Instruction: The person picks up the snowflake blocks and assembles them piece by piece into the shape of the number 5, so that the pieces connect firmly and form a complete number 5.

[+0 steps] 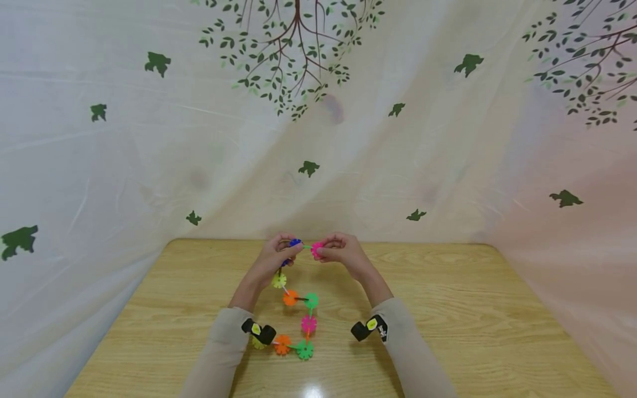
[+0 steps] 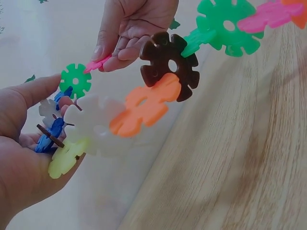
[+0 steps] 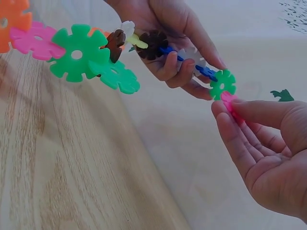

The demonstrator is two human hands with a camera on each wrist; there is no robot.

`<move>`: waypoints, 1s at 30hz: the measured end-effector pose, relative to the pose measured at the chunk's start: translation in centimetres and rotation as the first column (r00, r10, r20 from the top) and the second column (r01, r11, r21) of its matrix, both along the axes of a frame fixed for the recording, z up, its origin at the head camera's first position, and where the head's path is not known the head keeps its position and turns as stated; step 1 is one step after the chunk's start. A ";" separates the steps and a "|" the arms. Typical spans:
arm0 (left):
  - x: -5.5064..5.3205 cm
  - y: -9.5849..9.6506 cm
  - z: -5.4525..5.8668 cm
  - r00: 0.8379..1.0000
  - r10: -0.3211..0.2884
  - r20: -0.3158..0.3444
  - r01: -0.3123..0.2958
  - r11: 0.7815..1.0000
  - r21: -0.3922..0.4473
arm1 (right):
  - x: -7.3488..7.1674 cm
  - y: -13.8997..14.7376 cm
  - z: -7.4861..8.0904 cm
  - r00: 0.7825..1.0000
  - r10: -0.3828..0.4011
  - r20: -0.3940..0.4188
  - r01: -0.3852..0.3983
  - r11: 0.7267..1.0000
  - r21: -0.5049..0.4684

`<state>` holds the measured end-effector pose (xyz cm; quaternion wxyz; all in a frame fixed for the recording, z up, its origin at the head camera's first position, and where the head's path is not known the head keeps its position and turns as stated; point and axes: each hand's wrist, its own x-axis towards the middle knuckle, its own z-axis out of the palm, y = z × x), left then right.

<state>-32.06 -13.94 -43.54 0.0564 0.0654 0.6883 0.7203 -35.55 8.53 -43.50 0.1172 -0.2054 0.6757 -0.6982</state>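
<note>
A chain of colourful notched plastic snowflake discs runs from my left hand (image 1: 271,261) down toward the person's front. That hand grips the chain's far end, fingers curled round blue discs (image 3: 206,73) and a white disc (image 3: 188,56); its fingertips touch a green disc (image 3: 223,82). My right hand (image 1: 350,256) pinches a pink disc (image 3: 229,103) between thumb and fingers. The pink disc's edge meets the green disc's rim; how deep it sits in the slot is hidden. Further along in the left wrist view come a yellow disc (image 2: 66,158), an orange disc (image 2: 146,104) and a brown disc (image 2: 172,67).
Below both hands is a wood-grain table (image 1: 448,320). The chain's near part, with an orange disc (image 1: 282,345) and a green disc (image 1: 305,350), lies by the left forearm. Behind the table hangs a pale curtain (image 1: 348,182) with leaf and bird prints.
</note>
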 end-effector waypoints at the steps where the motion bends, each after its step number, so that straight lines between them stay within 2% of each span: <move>1: 0.0 0.0 0.0 1.000 -0.006 0.001 0.006 1.000 -0.001 | 0.0 0.0 0.1 1.000 -0.005 -0.003 0.005 1.000 -0.001; 6: 0.0 0.0 -0.1 0.999 -0.031 -0.012 0.031 0.999 -0.033 | 0.2 -0.1 0.6 0.998 -0.049 -0.032 0.050 0.998 0.025; 13: -0.1 -0.1 -0.1 0.999 -0.034 -0.016 0.032 0.997 -0.072 | 0.7 0.0 1.3 0.994 -0.087 -0.070 0.093 0.992 0.088; 20: 0.1 0.0 0.0 1.000 -0.022 0.008 0.023 0.998 -0.061 | 0.9 0.2 1.7 0.993 -0.091 -0.078 0.098 0.991 0.095; 30: 0.3 0.4 0.1 0.999 -0.049 0.001 0.049 0.999 -0.014 | 1.1 0.4 2.2 0.988 -0.118 -0.095 0.128 0.985 0.112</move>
